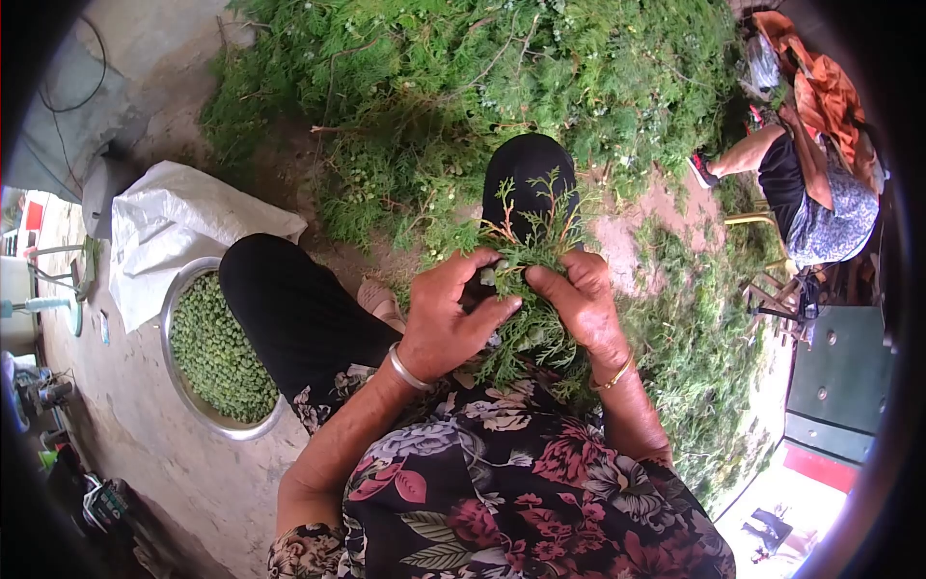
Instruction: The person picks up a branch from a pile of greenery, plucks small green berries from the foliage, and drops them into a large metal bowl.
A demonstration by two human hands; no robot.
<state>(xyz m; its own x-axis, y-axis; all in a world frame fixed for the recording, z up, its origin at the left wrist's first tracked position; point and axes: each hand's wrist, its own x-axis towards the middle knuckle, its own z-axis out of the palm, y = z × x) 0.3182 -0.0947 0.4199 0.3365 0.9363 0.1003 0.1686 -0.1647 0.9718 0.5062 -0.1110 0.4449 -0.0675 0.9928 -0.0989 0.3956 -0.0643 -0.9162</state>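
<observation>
A leafy arborvitae sprig (529,253) stands between my two hands in front of my knees, its tips pointing away from me. My right hand (586,301) grips it from the right, thumb pressed against the curled fingers. On the left side, my left hand (446,314) has its thumb and forefinger bent around the sprig's edge, a gap showing between them. A small pale green cone (489,276) sits near the left fingertips. What lies inside the left palm is hidden. More green foliage hangs below the hands over my lap.
A metal basin (172,372) full of small green cones stands on the floor at left, beside a white woven sack (183,227). A large heap of cut branches (463,87) covers the floor ahead and right. Another person (820,193) sits at the far right.
</observation>
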